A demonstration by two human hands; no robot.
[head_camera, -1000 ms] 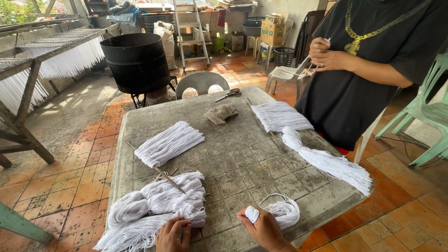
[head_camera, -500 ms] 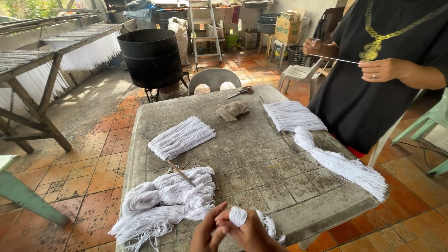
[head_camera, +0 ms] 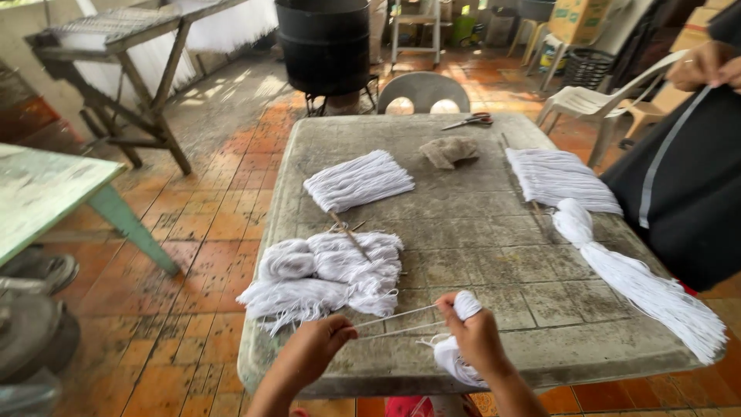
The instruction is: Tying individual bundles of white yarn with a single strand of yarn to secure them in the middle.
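White strands (head_camera: 397, 322) now pulled taut btwn your hands: left hand (head_camera: 318, 347) pinches the ends, right hand (head_camera: 475, 333) grips the small bundle (head_camera: 466, 304), raised off the table (head_camera: 478, 255).

Daylight is bright and even over my weathered grey stone-topped table (head_camera: 478, 255), with no hard shadows on it. Far to the left, sun falls in pale patches across the orange tiled floor (head_camera: 231, 154), and the white strands hanging from the wooden rack (head_camera: 224, 23) there glare almost blown out. My view bends at the edges: the near table rim curves. The dark shape at the near left corner is soft and blurred. My left hand (head_camera: 312, 347) looks sharp.
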